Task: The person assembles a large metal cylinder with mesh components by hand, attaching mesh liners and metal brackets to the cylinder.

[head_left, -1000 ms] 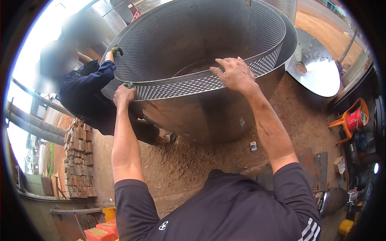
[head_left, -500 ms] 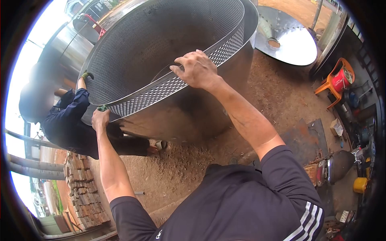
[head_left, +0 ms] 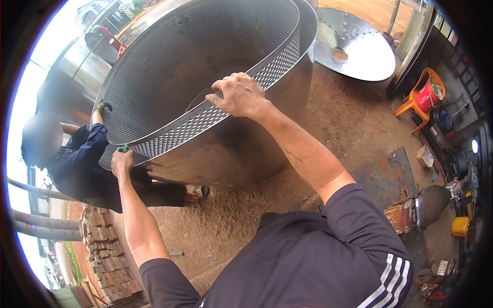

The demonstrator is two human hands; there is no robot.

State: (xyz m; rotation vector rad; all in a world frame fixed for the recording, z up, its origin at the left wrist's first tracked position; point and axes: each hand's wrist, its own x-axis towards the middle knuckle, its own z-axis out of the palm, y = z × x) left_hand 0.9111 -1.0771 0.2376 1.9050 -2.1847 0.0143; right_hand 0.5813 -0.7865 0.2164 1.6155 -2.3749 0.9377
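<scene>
A large perforated metal cylinder stands inside a wider smooth metal drum. My right hand is on the perforated cylinder's near rim, its fingers bent over the edge. Further left, my left hand grips the rim with a bit of green material at the fingertips. Another person in dark clothes stands at the left of the drum, with a gloved hand on the rim. The drum's bottom is hidden from view.
A round metal sheet with a hole lies at the back right. An orange chair holds a red bucket. Stacked wooden blocks stand lower left. Tools and a yellow container line the right side.
The drum, cylinder and surroundings appear shifted slightly left in the view. Both my hands stay at the rim; my right hand is slightly lower and further left in view.
</scene>
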